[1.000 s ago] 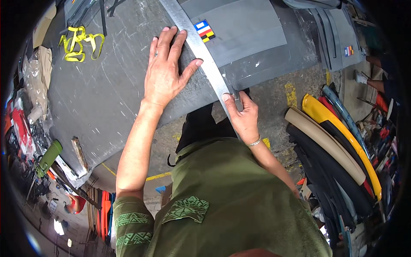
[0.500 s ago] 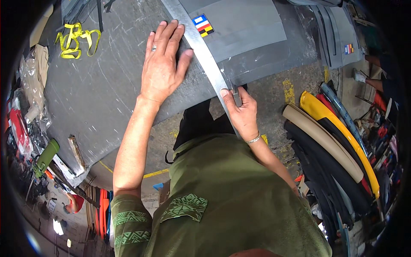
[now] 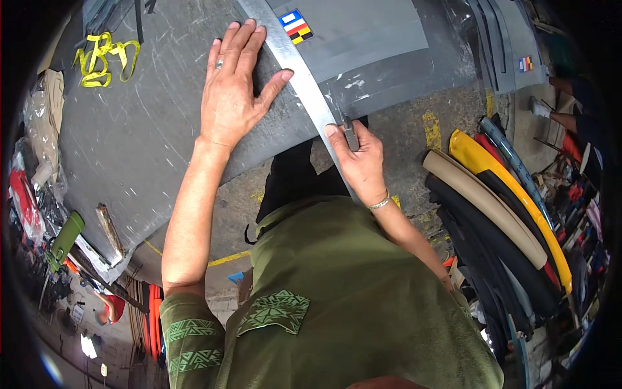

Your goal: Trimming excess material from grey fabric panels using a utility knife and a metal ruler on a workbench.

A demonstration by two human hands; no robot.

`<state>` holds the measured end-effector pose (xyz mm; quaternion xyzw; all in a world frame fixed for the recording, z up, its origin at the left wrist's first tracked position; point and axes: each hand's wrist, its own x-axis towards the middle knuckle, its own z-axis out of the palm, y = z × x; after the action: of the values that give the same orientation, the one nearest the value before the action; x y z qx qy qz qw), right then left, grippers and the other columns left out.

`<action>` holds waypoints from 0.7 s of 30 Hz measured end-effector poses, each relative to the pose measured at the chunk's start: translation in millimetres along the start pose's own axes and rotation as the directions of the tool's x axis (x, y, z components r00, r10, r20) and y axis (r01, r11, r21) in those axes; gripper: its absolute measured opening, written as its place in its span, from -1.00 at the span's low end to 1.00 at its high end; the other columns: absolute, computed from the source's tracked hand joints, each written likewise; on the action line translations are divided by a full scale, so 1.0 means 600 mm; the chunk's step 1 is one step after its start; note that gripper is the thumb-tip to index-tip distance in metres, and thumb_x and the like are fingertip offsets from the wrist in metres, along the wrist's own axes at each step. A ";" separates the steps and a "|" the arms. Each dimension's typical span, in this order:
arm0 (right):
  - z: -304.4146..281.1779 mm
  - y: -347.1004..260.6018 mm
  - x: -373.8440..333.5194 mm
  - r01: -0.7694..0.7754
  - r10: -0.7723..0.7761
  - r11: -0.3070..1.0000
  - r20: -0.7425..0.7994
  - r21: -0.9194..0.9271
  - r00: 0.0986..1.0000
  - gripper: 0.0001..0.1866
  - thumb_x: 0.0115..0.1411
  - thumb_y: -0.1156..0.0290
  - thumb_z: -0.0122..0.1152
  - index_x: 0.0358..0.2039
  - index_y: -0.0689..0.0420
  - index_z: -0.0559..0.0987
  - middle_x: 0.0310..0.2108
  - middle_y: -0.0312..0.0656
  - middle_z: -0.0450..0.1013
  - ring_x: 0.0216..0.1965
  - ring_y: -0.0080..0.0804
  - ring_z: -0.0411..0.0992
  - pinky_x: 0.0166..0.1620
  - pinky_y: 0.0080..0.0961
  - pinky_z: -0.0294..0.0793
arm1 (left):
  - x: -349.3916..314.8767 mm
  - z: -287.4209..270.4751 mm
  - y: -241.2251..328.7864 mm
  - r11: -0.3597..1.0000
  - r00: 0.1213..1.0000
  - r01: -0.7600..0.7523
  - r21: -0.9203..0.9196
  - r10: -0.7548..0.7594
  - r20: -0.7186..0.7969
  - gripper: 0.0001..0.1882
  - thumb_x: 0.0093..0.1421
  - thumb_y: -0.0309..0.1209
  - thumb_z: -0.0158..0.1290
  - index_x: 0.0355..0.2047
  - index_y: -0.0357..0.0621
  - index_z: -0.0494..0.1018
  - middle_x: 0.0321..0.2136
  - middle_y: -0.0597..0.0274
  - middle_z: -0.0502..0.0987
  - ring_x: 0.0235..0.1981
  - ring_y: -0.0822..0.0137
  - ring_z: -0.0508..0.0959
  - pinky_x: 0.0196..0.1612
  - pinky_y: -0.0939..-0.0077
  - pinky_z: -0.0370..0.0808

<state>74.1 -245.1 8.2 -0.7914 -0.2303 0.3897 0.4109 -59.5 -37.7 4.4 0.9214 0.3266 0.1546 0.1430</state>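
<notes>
A long metal straightedge [image 3: 295, 74] lies slantwise across the grey table [image 3: 149, 129] and juts past its near edge. My left hand [image 3: 231, 97] is flat on the table along the straightedge's left side, fingers stretched forward, thumb reaching onto the metal. At the near edge, my right hand [image 3: 360, 159] is closed, its thumb on the straightedge. A slim grey utility knife [image 3: 350, 135] sticks up between the thumb and fingers; its blade cannot be made out. Right of the straightedge lies a grey sheet [image 3: 369, 32] bearing a small patch of coloured flags [image 3: 296, 26].
A yellow tape measure [image 3: 103, 58] lies crumpled at the far left of the table. Rolls of fabric, one yellow [image 3: 512, 188] and one beige [image 3: 486, 207], lean at the right. Clear plastic wrapping [image 3: 42, 129] is heaped left. Another person's leg [image 3: 557, 117] shows far right.
The whole view has shifted slightly, with table and hands appearing a little further left and up. The left thumb now reaches onto the straightedge; the right hand keeps its hold.
</notes>
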 end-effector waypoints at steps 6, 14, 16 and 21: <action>-0.001 0.007 0.002 -0.027 0.027 1.000 0.017 -0.012 0.999 -0.63 0.25 0.17 0.43 -0.43 0.22 0.55 -0.65 -0.15 0.36 -0.59 -0.49 0.27 -0.45 -0.44 0.37 | 0.002 0.002 -0.003 1.000 1.000 -0.007 0.006 0.007 0.011 -0.18 0.23 0.15 0.19 0.31 -0.14 0.36 0.35 0.13 0.34 0.44 0.08 0.22 0.49 -0.03 0.08; -0.004 0.006 0.003 -0.004 0.004 1.000 0.030 0.012 1.000 -0.66 0.25 0.19 0.43 -0.41 0.22 0.58 -0.65 -0.17 0.38 -0.59 -0.51 0.28 -0.45 -0.45 0.37 | 0.001 0.004 -0.004 1.000 1.000 -0.012 0.009 0.011 0.012 -0.17 0.22 0.16 0.19 0.32 -0.14 0.36 0.36 0.12 0.33 0.45 0.09 0.21 0.50 -0.02 0.06; -0.005 0.008 0.003 -0.009 0.008 1.000 0.031 0.016 0.999 -0.66 0.25 0.19 0.43 -0.40 0.22 0.58 -0.65 -0.17 0.38 -0.59 -0.51 0.28 -0.45 -0.45 0.37 | 0.000 0.005 -0.004 1.000 1.000 -0.012 0.011 0.012 0.012 -0.17 0.22 0.17 0.19 0.33 -0.13 0.36 0.36 0.12 0.33 0.45 0.10 0.21 0.50 -0.02 0.06; -0.005 0.007 0.002 0.000 -0.001 1.000 0.034 0.029 0.999 -0.65 0.26 0.18 0.43 -0.40 0.23 0.58 -0.65 -0.17 0.38 -0.60 -0.50 0.28 -0.45 -0.46 0.36 | -0.001 0.004 -0.005 1.000 1.000 -0.012 0.013 0.012 0.007 -0.17 0.21 0.17 0.20 0.32 -0.12 0.36 0.36 0.12 0.33 0.45 0.11 0.21 0.50 -0.03 0.06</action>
<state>77.4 -247.9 5.0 -0.7786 -0.2317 0.4064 0.4182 -60.6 -36.1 1.3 0.9249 0.3214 0.1500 0.1370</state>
